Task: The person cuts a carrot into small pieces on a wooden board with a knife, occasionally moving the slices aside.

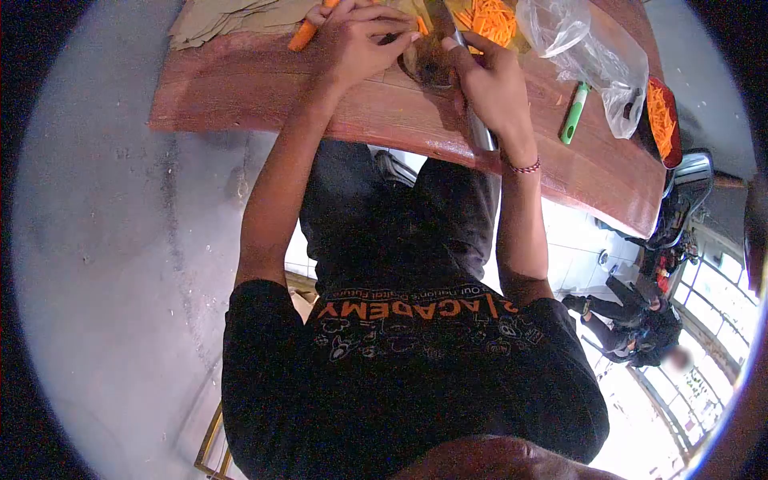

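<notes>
My left hand is bent over the board, its thumb and fingertips pinching a small carrot piece beside the blade. Under that hand's wrist side lies a larger carrot. My right hand is wrapped round a knife; its metal handle end sticks out towards me and its blade points away, between my hands. Just right of the blade is a pile of shredded carrot. A dark round shape lies beneath the blade, too unclear to name.
Brown paper or cardboard covers the back left of the wooden table. To the right are a clear plastic bag, a green-handled tool and a red container of carrot shreds. Another person is at the far right.
</notes>
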Tool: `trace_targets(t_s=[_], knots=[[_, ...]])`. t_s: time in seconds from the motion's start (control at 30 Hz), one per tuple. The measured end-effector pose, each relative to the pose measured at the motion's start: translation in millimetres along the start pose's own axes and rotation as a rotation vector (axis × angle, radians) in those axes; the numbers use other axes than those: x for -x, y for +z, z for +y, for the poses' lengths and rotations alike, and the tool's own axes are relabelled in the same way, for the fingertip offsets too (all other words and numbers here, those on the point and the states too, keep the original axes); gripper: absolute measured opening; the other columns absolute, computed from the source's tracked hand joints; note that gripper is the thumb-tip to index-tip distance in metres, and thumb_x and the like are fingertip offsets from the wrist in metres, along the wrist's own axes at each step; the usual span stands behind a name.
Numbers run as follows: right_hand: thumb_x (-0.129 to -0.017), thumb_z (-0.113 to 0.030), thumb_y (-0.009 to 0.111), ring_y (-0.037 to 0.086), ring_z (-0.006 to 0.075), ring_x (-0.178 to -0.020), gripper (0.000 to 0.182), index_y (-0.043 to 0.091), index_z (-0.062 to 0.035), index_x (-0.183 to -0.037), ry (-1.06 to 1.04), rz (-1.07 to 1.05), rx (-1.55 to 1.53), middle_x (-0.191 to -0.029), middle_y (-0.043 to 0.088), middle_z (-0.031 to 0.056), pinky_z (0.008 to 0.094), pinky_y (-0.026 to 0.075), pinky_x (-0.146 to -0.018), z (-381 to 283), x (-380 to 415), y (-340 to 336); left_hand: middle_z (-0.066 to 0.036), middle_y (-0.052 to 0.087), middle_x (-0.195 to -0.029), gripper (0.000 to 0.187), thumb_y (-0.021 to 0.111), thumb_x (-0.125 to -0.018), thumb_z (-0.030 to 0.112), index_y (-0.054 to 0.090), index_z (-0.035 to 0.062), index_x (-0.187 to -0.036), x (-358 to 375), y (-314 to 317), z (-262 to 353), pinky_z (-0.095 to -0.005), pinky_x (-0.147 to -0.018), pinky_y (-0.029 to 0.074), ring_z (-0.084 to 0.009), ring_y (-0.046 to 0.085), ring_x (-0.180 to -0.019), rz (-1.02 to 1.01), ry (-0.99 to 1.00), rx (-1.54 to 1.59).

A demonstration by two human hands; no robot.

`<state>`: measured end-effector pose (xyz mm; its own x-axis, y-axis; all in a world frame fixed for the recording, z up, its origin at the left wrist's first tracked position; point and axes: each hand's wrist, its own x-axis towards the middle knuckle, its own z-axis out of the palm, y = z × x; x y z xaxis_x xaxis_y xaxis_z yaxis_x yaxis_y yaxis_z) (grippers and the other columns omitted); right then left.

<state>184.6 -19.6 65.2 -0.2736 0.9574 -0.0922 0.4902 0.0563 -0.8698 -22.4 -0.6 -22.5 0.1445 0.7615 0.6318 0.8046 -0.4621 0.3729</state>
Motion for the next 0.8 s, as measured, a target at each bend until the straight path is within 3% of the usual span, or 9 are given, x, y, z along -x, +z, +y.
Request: trace_targets(t_s=[0.07,0.13,0.23,0.33,0.43,0.53,0.63,0.73,0.8], knots=[[-0.097,-0.027,0.056,0.059,0.0179,-0.044,0.031,0.067,0.0015,-0.1,0.008,-0.015,-0.008,-0.059,0.063,0.0112,0.0346,0.048,-0.047,1,1,1,0.005,0.074,-0.102,0.02,0.079,-0.079,0.033,0.08,0.0184,-0.092,1,-6,9,-0.0324,-0.096,0.043,-0.0154,0.062,-0.098,-0.021,-0.069,0.025],[-0.097,-0.027,0.056,0.058,0.0178,-0.044,0.031,0.067,0.0014,-0.099,0.014,-0.031,-0.017,-0.059,0.063,0.0109,0.0346,0.047,-0.046,2,2,2,0.005,0.074,-0.103,0.019,0.079,-0.079,0.033,0.08,0.0182,-0.091,-3,-16,20,-0.0334,-0.098,0.042,-0.0158,0.061,-0.101,-0.084,0.029,-0.2],[-0.097,-0.027,0.057,0.057,0.0176,-0.043,0.03,0.067,0.0012,-0.099,0.038,-0.034,-0.061,-0.058,0.062,0.0104,0.0345,0.047,-0.046,4,3,4,0.006,0.074,-0.103,0.02,0.078,-0.079,0.035,0.08,0.0198,-0.092,0,-2,8,-0.034,-0.097,0.041,-0.0164,0.06,-0.102,-0.017,0.034,-0.033],[-0.097,-0.027,0.057,0.057,0.0169,-0.043,0.03,0.067,0.0007,-0.098,0.051,-0.051,-0.043,-0.057,0.062,0.0094,0.0342,0.047,-0.046,7,1,6,0.006,0.074,-0.102,0.02,0.077,-0.079,0.035,0.08,0.0204,-0.092,0,-10,21,-0.034,-0.093,0.043,-0.0169,0.061,-0.101,-0.037,0.083,-0.243],[-0.097,-0.028,0.056,0.057,0.016,-0.043,0.031,0.068,0.0001,-0.097,0.001,-0.025,-0.006,-0.058,0.062,0.0088,0.0336,0.047,-0.047,9,0,8,0.006,0.075,-0.102,0.02,0.076,-0.08,0.037,0.08,0.0205,-0.092,1,1,6,-0.0353,-0.095,0.04,-0.017,0.061,-0.099,-0.002,0.101,-0.076],[-0.097,-0.03,0.056,0.059,0.0167,-0.045,0.032,0.068,0.0003,-0.097,0.079,-0.066,-0.056,-0.059,0.063,0.0099,0.0345,0.048,-0.049,1,2,6,0.005,0.075,-0.102,0.021,0.076,-0.079,0.036,0.08,0.0197,-0.092,3,-5,16,-0.0357,-0.096,0.039,-0.0164,0.061,-0.099,-0.047,0.072,-0.176],[-0.096,-0.03,0.057,0.062,0.0192,-0.049,0.033,0.068,0.001,-0.098,0.038,-0.048,0.006,-0.061,0.065,0.0123,0.0362,0.05,-0.052,1,3,6,0.006,0.075,-0.1,0.022,0.076,-0.079,0.037,0.08,0.0195,-0.091,4,1,9,-0.0364,-0.097,0.038,-0.0158,0.06,-0.099,-0.004,0.108,-0.164],[-0.096,-0.03,0.058,0.066,0.026,-0.055,0.033,0.068,0.0018,-0.098,0.034,-0.013,0.049,-0.065,0.066,0.0171,0.04,0.051,-0.057,3,1,9,0.006,0.075,-0.098,0.022,0.077,-0.079,0.038,0.08,0.0193,-0.09,4,0,13,-0.0365,-0.097,0.037,-0.0155,0.06,-0.1,-0.03,0.08,-0.183],[-0.095,-0.031,0.058,0.069,0.0324,-0.063,0.034,0.068,0.0023,-0.098,-0.085,0.027,0.175,-0.069,0.067,0.0212,0.0427,0.052,-0.061,2,1,10,0.006,0.075,-0.097,0.021,0.076,-0.08,0.038,0.08,0.0193,-0.09,4,0,14,-0.0365,-0.097,0.037,-0.0157,0.06,-0.099,-0.032,0.07,-0.174]])
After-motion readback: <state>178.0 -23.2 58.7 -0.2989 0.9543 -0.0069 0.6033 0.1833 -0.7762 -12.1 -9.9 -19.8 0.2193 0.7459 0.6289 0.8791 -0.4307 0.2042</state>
